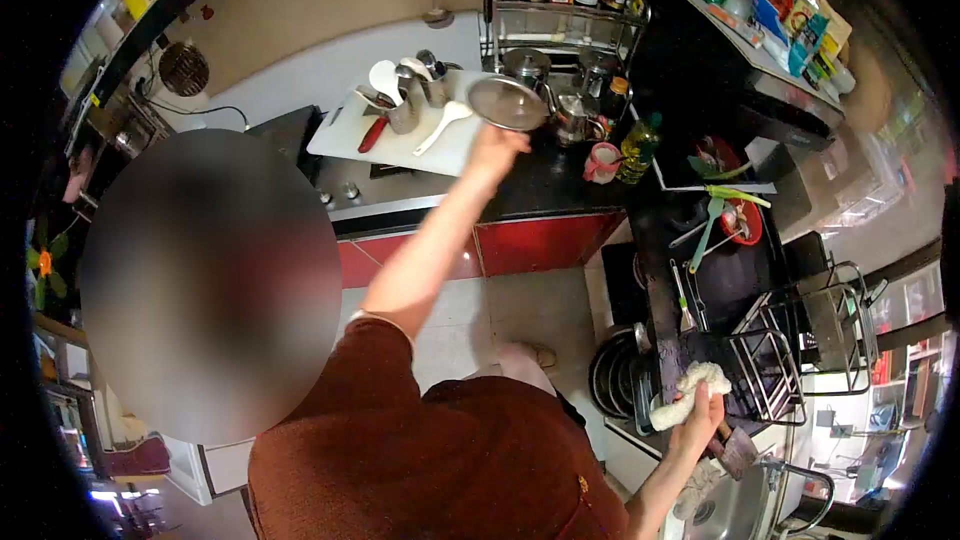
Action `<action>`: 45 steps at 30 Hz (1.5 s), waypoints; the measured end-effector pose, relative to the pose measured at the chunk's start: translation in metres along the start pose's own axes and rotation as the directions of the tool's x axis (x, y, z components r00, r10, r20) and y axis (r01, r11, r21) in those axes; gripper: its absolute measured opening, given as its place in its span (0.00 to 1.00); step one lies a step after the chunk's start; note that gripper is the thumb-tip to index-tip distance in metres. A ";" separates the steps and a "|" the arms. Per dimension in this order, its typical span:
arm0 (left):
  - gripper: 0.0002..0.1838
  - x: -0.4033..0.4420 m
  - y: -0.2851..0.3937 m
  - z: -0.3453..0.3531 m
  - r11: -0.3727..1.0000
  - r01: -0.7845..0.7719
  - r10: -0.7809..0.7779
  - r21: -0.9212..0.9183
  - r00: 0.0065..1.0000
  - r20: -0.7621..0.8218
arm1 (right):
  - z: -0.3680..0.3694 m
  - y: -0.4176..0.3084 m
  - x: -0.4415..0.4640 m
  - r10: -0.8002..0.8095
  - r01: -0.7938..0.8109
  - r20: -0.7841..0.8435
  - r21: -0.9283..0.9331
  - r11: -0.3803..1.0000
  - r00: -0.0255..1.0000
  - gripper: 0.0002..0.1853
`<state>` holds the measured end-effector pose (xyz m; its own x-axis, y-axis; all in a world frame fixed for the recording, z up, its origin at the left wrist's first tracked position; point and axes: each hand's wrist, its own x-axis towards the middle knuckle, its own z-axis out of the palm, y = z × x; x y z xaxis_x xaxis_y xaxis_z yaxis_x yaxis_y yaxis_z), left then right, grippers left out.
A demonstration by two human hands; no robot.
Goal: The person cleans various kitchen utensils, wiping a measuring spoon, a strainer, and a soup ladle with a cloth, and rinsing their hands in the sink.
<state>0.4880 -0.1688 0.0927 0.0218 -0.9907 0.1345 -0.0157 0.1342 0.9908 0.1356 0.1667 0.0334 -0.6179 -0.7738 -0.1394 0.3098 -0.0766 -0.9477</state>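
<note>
My left hand point(495, 155) reaches forward over the counter edge, its fingers closed at the near side of a round, grey, metal-rimmed strainer point(507, 103). Beside it lies a white cutting board point(330, 136). On the board are a white spoon point(443, 128), a red-handled utensil point(373, 134) and metal cups point(404, 118) of utensils. Low on the right, my right hand point(700, 424) grips a bunched white cloth point(694, 395) above the counter near the sink. How the left fingers meet the strainer is partly hidden.
Metal pots point(575, 118), a pink-and-white cup point(602, 163) and an oil bottle point(639, 152) stand right of the strainer. A wire rack point(770, 372), stacked dark pans point(614, 375), a red bowl point(741, 223) and the sink point(722, 510) line the right side. A blurred patch covers the left.
</note>
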 end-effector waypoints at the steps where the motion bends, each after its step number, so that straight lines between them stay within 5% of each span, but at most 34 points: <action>1: 0.23 0.014 -0.006 -0.030 0.993 0.096 -0.093 0.075 0.995 -0.034 | -0.003 -0.001 0.000 0.000 0.000 0.032 0.006 1.000 0.999 0.10; 4: 0.25 0.063 -0.056 -0.106 0.868 0.074 0.015 0.490 0.984 -0.175 | -0.009 -0.002 0.001 0.013 -0.013 -0.014 -0.015 1.000 1.000 0.10; 10: 0.44 0.103 -0.081 -0.141 0.925 0.085 0.011 0.369 0.969 -0.249 | -0.017 -0.005 0.000 -0.012 0.011 -0.032 -0.038 0.999 0.999 0.10; 14: 0.29 0.121 -0.066 -0.134 0.978 0.190 -0.170 0.080 0.963 -0.210 | -0.025 -0.007 -0.005 0.022 -0.027 -0.091 -0.057 0.998 0.996 0.10; 18: 0.23 0.168 -0.123 -0.148 0.965 -0.018 0.086 0.262 0.964 -0.251 | -0.026 -0.009 -0.009 0.001 -0.008 -0.141 -0.046 0.999 0.990 0.09; 21: 0.24 0.173 -0.135 -0.147 0.797 0.043 0.153 0.603 0.951 -0.269 | -0.033 -0.008 -0.009 0.002 -0.008 -0.150 -0.040 0.999 0.989 0.10; 25: 0.24 0.179 -0.155 -0.141 0.753 -0.044 0.244 0.656 0.945 -0.217 | -0.028 -0.014 -0.008 0.001 -0.013 -0.182 -0.064 0.998 0.983 0.09; 27: 0.23 0.179 -0.160 -0.136 0.605 -0.021 0.307 0.796 0.929 -0.209 | -0.026 -0.018 -0.005 0.006 -0.022 -0.185 -0.088 0.996 0.983 0.08; 37: 0.21 0.165 -0.164 -0.129 0.312 0.097 0.353 0.945 0.912 -0.210 | -0.024 -0.026 0.011 0.003 -0.014 -0.188 -0.060 0.998 0.982 0.08; 40: 0.19 0.159 -0.163 -0.127 0.379 0.172 0.322 0.909 0.897 -0.304 | -0.025 -0.026 0.013 0.027 -0.034 -0.195 -0.037 0.999 0.980 0.10; 42: 0.17 0.173 -0.181 -0.145 0.228 0.138 0.378 0.964 0.900 -0.218 | -0.032 -0.025 0.012 0.013 -0.017 -0.194 -0.021 1.000 0.981 0.13; 45: 0.18 0.164 -0.140 -0.129 0.309 0.097 0.346 0.946 0.915 -0.207 | -0.030 -0.045 -0.003 0.021 0.072 -0.305 0.292 0.954 0.952 0.17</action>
<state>0.6227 -0.3469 -0.0224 0.2215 -0.8555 0.4681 -0.9484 -0.0773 0.3075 0.1013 0.1914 0.0678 -0.8020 -0.5468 -0.2404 0.4620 -0.3127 -0.8299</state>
